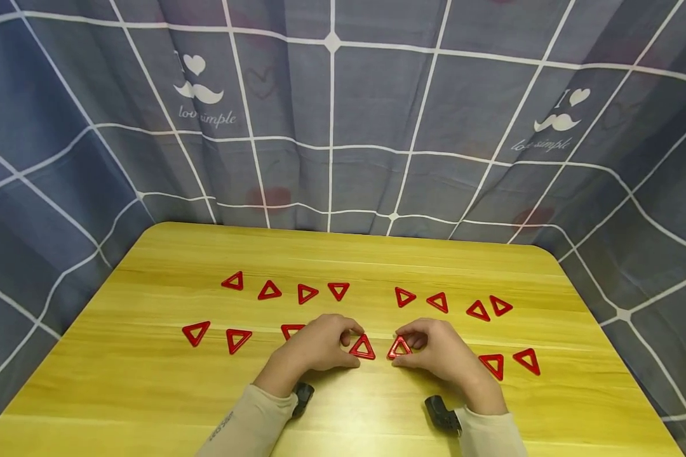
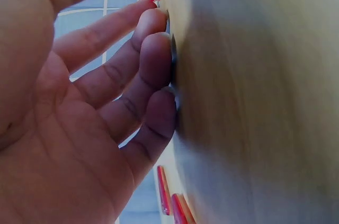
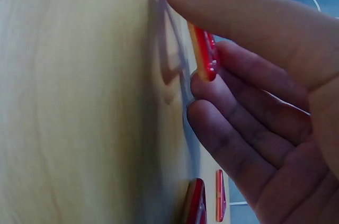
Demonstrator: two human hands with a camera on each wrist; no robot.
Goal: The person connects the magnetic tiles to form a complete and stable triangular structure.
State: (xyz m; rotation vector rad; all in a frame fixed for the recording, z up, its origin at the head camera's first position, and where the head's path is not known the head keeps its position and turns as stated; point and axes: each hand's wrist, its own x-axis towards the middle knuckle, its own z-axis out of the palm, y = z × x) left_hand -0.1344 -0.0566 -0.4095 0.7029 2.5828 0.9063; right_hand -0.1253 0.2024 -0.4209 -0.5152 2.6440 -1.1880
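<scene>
Two rows of red triangles (image 1: 196, 327) cross the yellow wood-grain tabletop (image 1: 371, 416) we look down on, walled by a grid-patterned curtain (image 1: 297, 95).

From the left, we see the blue-grey cloth fold round the table's side, its white lines bending, with a moustache print (image 1: 199, 93) above the far edge. Near the middle, the left hand (image 1: 322, 343) pinches one inner triangle (image 1: 368, 349) between thumb and index finger; below, the wood catches a pale sheen. Just beside it, another inner triangle (image 1: 395, 348) is gripped by thumb and fingertips of the right hand (image 1: 437, 349). Farther right, we find more triangles lying flat, a rounded far corner, and a second print (image 1: 557, 122).
</scene>
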